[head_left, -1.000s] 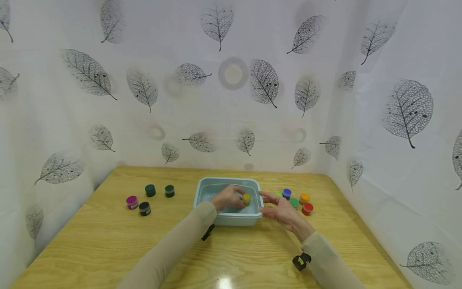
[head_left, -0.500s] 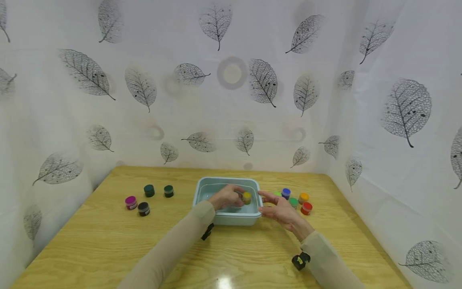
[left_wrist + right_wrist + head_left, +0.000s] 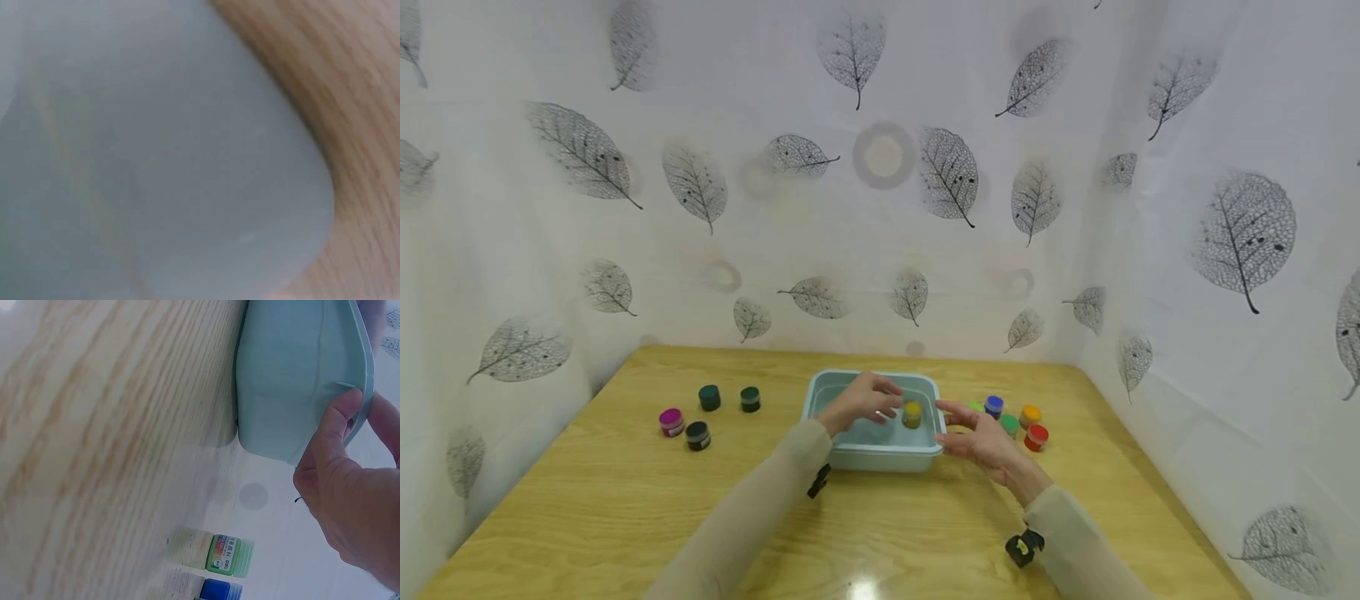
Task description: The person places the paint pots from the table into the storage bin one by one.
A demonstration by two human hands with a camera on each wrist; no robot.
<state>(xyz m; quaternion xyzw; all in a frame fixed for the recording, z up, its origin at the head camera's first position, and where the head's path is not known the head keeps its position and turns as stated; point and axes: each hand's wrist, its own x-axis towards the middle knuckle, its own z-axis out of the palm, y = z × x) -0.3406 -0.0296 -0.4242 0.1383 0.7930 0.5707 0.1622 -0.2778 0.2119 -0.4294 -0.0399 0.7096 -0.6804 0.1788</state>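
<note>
A pale blue plastic tub [image 3: 880,460] stands on the wooden table, a yellow-lidded paint jar [image 3: 912,414] upright inside on its floor. Over the tub's left part is my left hand [image 3: 861,402], fingers loosely bent and holding nothing, apart from the jar. My right hand [image 3: 988,442] holds the tub's right rim. In the right wrist view its thumb [image 3: 340,412] lies against the outer wall below the rim, with a finger [image 3: 384,422] across the rim. The left wrist view is blurred and shows mostly tub wall [image 3: 187,156]; the left fingers are out of sight there.
Right of the tub stand several paint jars: blue [image 3: 994,406], orange [image 3: 1031,416], green [image 3: 1009,425], red [image 3: 1037,437], and light green partly hidden. On the left are magenta [image 3: 672,422], black [image 3: 697,436], teal [image 3: 709,397] and dark green [image 3: 750,399] jars. A leaf-print curtain [image 3: 760,225] surrounds the table.
My left hand has let go of the yellow paint jar and moved up and left; the jar now stands in the tub. The right hand has stayed at the rim.
</note>
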